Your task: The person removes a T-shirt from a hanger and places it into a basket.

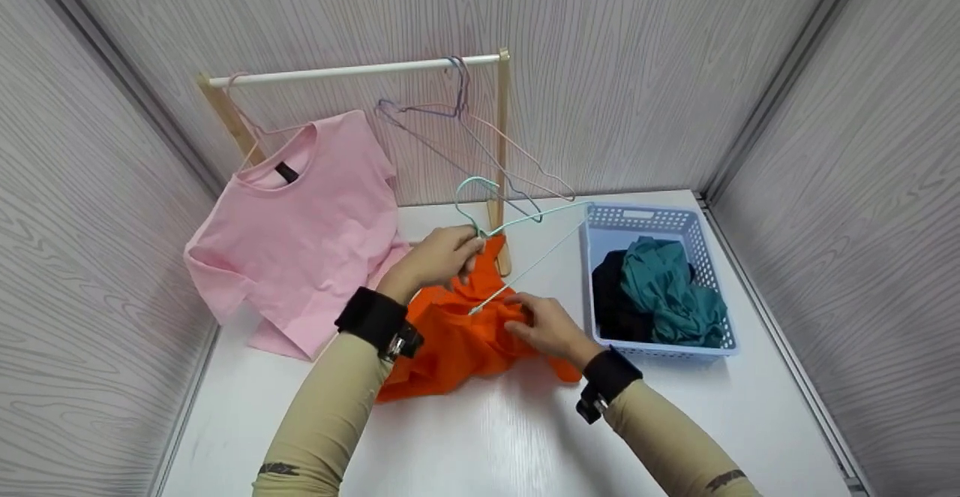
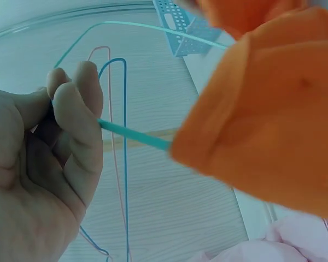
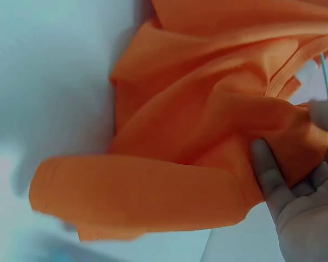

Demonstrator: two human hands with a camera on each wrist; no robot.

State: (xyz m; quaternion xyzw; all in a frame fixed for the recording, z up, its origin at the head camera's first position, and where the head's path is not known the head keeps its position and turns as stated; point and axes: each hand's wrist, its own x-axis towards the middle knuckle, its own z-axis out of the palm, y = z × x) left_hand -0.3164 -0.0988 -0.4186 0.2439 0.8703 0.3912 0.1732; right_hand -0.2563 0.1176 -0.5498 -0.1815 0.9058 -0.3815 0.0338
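My left hand [image 1: 444,253] pinches a mint-green wire hanger [image 2: 134,135] just below its hook. One end of the hanger runs into an orange garment [image 1: 465,350], which looks like a shirt. Out to the right, the hanger's other arm sticks out bare, and its lower bar slants back down to the fabric. My right hand [image 1: 551,328] holds a fold of the orange fabric between thumb and fingers, with a sleeve [image 3: 136,191] hanging beside it in the right wrist view. Most of the garment lies bunched on the white table [image 1: 480,444].
A pink T-shirt [image 1: 300,234] hangs on a hanger at the left of a rack with a white rail [image 1: 360,70]. Bare pink and purple hangers [image 1: 460,95] hang at its right end. On the right, a blue basket [image 1: 716,279] holds teal cloth [image 1: 664,287] and black cloth [image 1: 615,302].
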